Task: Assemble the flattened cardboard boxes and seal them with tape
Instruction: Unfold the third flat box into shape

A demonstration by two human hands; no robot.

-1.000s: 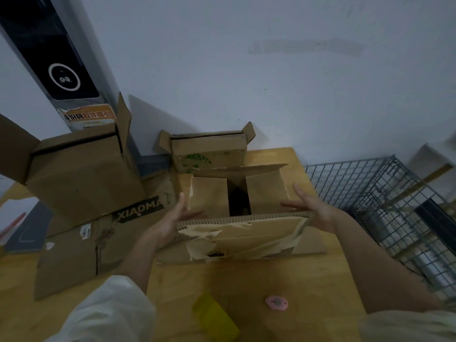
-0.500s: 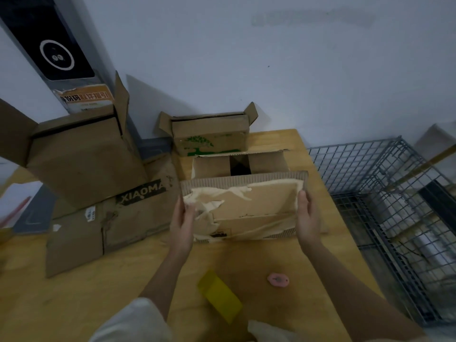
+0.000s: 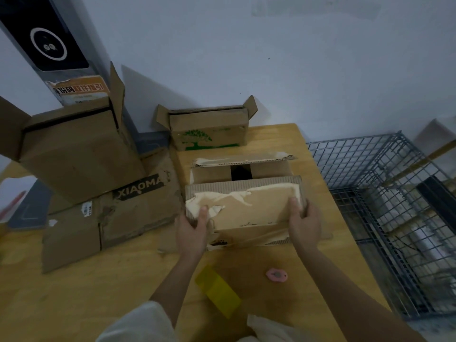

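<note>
A small cardboard box (image 3: pixel 249 211) with torn tape remnants stands on the wooden table (image 3: pixel 98 292) in front of me. Its near flap is folded over the top, the two side flaps lie inward with a dark gap between them, and the far flap (image 3: pixel 244 160) is still raised. My left hand (image 3: pixel 191 230) grips the flap's left edge, thumb on top. My right hand (image 3: pixel 304 222) grips its right edge the same way.
A flattened XIAOMA box (image 3: pixel 108 218) lies at left under a large open box (image 3: pixel 71 154). A box with a green tree print (image 3: pixel 209 132) stands by the wall. A yellow object (image 3: pixel 218 290) and a pink cutter (image 3: pixel 276 275) lie near me. A wire cage (image 3: pixel 385 208) borders the table's right edge.
Both hands moved from the box's sides to the near flap and folded it down over the top. The side flaps now lie flatter inside.
</note>
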